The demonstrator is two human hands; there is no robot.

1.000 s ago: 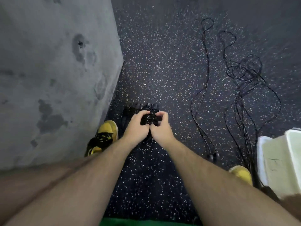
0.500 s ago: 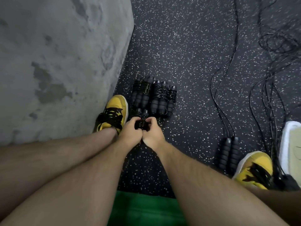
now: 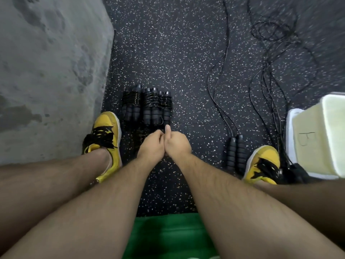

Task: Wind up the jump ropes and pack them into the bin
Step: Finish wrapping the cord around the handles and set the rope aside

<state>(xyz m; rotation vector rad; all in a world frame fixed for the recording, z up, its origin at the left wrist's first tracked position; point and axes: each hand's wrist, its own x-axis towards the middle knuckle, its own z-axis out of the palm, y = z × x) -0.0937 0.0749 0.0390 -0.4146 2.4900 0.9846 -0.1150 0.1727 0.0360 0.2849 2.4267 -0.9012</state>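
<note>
Since a sec ago both hands have dropped from mid-air to floor level, and the black wound rope bundle they held up in plain sight is now mostly hidden under them. Left hand [image 3: 150,145] and right hand [image 3: 177,144] sit knuckle to knuckle, fingers curled in, right thumb sticking up. A bit of dark coil [image 3: 142,133] shows just beyond the left hand, but can't tell if either hand actually grips it.

Step, as I read it: setting a finished bundle down w/ the others. Row of wound black foam-handled jump ropes [image 3: 147,107] lies just ahead of the hands, touching side by side. Next prob. means letting go, then reaching right for the pair of black foam handles [image 3: 236,154] lying by the right yellow-and-black sneaker [image 3: 262,164], its thin black cord [image 3: 217,86] trailing away up the floor. More loose tangled black cords [image 3: 272,53] lie further right. None packed yet that I can see; white plastic bin [image 3: 315,139] stands at far right, interior not visible.

Room: grey concrete wall [image 3: 52,71] closes off the left, its edge near the left yellow-and-black sneaker [image 3: 104,135] and the wound row. Speckled black rubber floor [image 3: 168,53] is open ahead and btwn hands and handle pair. Bin sits just beside the right shoe, cords bunched btwn them, so snag risk there.
</note>
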